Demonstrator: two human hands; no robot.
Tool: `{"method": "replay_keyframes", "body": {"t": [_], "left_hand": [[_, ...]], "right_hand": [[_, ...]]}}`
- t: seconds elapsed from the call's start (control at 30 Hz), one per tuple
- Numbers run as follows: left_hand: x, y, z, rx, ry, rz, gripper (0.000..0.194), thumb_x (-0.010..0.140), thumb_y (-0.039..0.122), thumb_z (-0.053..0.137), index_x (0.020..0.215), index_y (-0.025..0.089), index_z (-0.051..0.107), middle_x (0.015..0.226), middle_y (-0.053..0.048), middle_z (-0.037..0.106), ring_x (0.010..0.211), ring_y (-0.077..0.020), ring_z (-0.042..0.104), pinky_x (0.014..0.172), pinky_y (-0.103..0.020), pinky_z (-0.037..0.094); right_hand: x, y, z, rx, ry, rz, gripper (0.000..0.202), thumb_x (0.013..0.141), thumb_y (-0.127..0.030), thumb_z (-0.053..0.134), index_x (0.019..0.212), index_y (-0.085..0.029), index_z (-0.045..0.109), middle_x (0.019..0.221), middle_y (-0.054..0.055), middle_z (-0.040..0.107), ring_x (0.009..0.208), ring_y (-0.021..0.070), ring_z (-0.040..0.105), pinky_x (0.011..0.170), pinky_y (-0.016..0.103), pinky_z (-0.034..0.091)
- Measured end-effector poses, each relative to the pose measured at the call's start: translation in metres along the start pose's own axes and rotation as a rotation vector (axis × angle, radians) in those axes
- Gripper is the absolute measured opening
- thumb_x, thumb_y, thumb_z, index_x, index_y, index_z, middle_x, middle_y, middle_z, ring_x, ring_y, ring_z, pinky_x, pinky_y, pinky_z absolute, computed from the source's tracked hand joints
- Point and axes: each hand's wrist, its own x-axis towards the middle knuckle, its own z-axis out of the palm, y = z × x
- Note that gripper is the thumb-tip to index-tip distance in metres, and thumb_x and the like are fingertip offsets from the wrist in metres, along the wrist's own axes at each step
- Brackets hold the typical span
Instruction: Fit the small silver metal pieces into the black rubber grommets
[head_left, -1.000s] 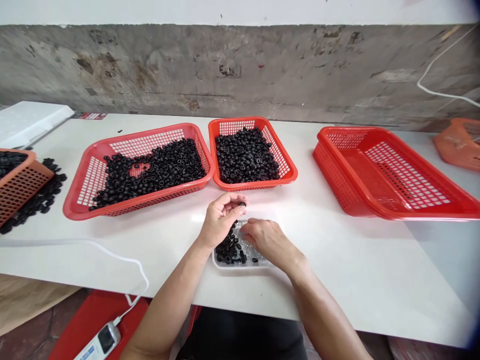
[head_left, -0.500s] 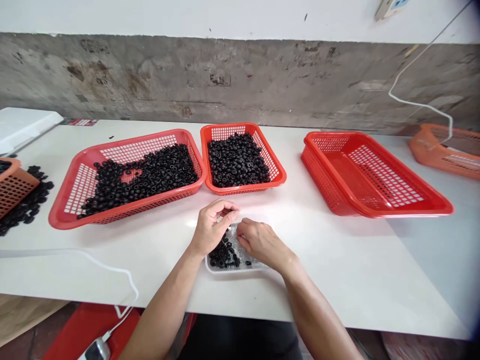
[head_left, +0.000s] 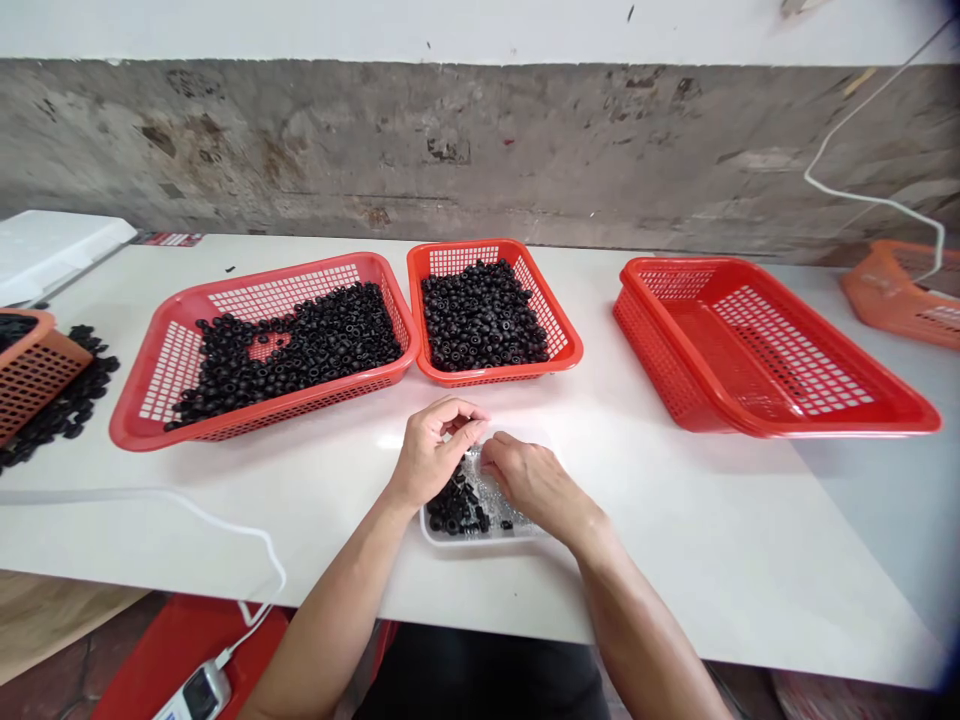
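My left hand (head_left: 441,450) is over the left side of a shallow clear plastic tray (head_left: 480,541), thumb and fingertips pinched together. Whatever lies between those fingertips is too small to make out. Close beside it, my right hand (head_left: 529,477) bends over the middle of the tray, its fingers curled down and closed, and their tips are partly hidden. Black ring-shaped parts (head_left: 452,510) fill the tray's left side. Small clear or silvery pieces (head_left: 491,500) lie to their right, partly under my right hand.
Behind the tray stand a wide red basket (head_left: 300,398) and a smaller red basket (head_left: 502,376), both holding black parts. Stacked red baskets (head_left: 675,370) sit at the right. An orange basket (head_left: 45,370) with spilled black pieces is far left. A white cable (head_left: 225,508) crosses the table's left front.
The camera view has shifted slightly, so everything sits a little further right. Both hands stay pinched over the tray, with little visible movement of the fingers.
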Motion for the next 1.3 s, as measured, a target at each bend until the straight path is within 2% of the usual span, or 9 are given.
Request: {"method": "replay_keyframes", "body": {"t": [0.17, 0.3, 0.43, 0.6, 0.67, 0.8, 0.93, 1.1, 1.3], "left_hand": [[0.001, -0.001, 0.000, -0.056, 0.004, -0.038, 0.015, 0.089, 0.031, 0.069, 0.090, 0.017, 0.072, 0.083, -0.003, 0.068, 0.070, -0.0130, 0.061, 0.065, -0.024, 0.050], [0.001, -0.003, 0.000, -0.056, 0.003, -0.027, 0.013, 0.089, 0.030, 0.069, 0.091, 0.017, 0.073, 0.083, -0.002, 0.068, 0.072, -0.0126, 0.062, 0.068, -0.023, 0.050], [0.001, -0.003, 0.000, -0.062, -0.002, -0.033, 0.013, 0.089, 0.029, 0.069, 0.091, 0.017, 0.073, 0.083, -0.002, 0.068, 0.072, -0.0124, 0.062, 0.068, -0.023, 0.049], [0.001, -0.002, 0.001, -0.063, 0.001, -0.037, 0.013, 0.089, 0.029, 0.069, 0.091, 0.016, 0.073, 0.082, -0.002, 0.068, 0.071, -0.0126, 0.062, 0.068, -0.023, 0.049], [0.001, -0.001, 0.001, -0.063, 0.004, -0.041, 0.014, 0.088, 0.030, 0.070, 0.090, 0.016, 0.073, 0.082, -0.002, 0.068, 0.071, -0.0128, 0.061, 0.068, -0.023, 0.049], [0.001, 0.000, 0.000, -0.056, 0.010, -0.046, 0.016, 0.089, 0.032, 0.070, 0.090, 0.017, 0.073, 0.084, -0.003, 0.070, 0.072, -0.0134, 0.062, 0.067, -0.023, 0.049], [0.000, 0.001, -0.001, -0.022, -0.008, -0.029, 0.018, 0.090, 0.034, 0.069, 0.092, 0.016, 0.073, 0.086, -0.004, 0.071, 0.074, -0.0149, 0.063, 0.069, -0.024, 0.050], [-0.001, 0.004, -0.001, 0.094, -0.041, 0.050, 0.016, 0.092, 0.032, 0.067, 0.093, 0.018, 0.073, 0.091, -0.005, 0.071, 0.082, -0.0168, 0.065, 0.075, -0.025, 0.052], [0.000, 0.003, 0.001, 0.185, -0.067, 0.098, 0.010, 0.087, 0.024, 0.073, 0.094, 0.018, 0.072, 0.091, -0.004, 0.072, 0.078, -0.0160, 0.065, 0.075, -0.026, 0.052]], "right_hand": [[0.000, 0.001, -0.001, 0.071, 0.004, -0.018, 0.015, 0.101, -0.015, 0.052, 0.108, -0.019, 0.064, 0.102, 0.004, 0.066, 0.085, 0.0171, 0.066, 0.068, 0.026, 0.036], [0.001, -0.003, -0.004, 0.021, -0.080, -0.007, 0.018, 0.099, -0.012, 0.050, 0.098, -0.018, 0.067, 0.096, 0.005, 0.065, 0.082, 0.0162, 0.065, 0.066, 0.026, 0.034], [0.001, -0.004, -0.002, -0.016, -0.061, -0.010, 0.021, 0.099, -0.009, 0.046, 0.096, -0.017, 0.066, 0.093, 0.005, 0.064, 0.077, 0.0149, 0.064, 0.063, 0.026, 0.031], [0.000, 0.000, 0.005, 0.002, -0.039, -0.033, 0.021, 0.100, -0.013, 0.047, 0.091, -0.018, 0.065, 0.092, 0.004, 0.061, 0.072, 0.0138, 0.061, 0.061, 0.026, 0.031], [0.000, 0.002, 0.004, 0.119, 0.026, -0.062, 0.022, 0.102, -0.016, 0.045, 0.090, -0.018, 0.064, 0.094, 0.004, 0.061, 0.074, 0.0135, 0.061, 0.065, 0.025, 0.036], [0.000, 0.009, -0.005, 0.514, 0.164, -0.124, 0.023, 0.103, -0.025, 0.044, 0.090, -0.018, 0.061, 0.091, 0.003, 0.063, 0.081, 0.0142, 0.058, 0.076, 0.026, 0.042], [-0.001, 0.014, -0.014, 0.770, 0.196, -0.044, 0.030, 0.101, -0.036, 0.044, 0.079, -0.019, 0.056, 0.074, -0.001, 0.056, 0.068, 0.0121, 0.049, 0.066, 0.024, 0.041], [-0.001, 0.017, -0.014, 0.932, 0.226, 0.078, 0.037, 0.099, -0.045, 0.045, 0.073, -0.019, 0.052, 0.060, -0.005, 0.042, 0.057, 0.0094, 0.037, 0.056, 0.022, 0.033], [0.002, 0.018, -0.012, 0.971, 0.278, 0.083, 0.040, 0.099, -0.049, 0.044, 0.074, -0.019, 0.052, 0.059, -0.005, 0.039, 0.057, 0.0094, 0.035, 0.055, 0.022, 0.032]]}}
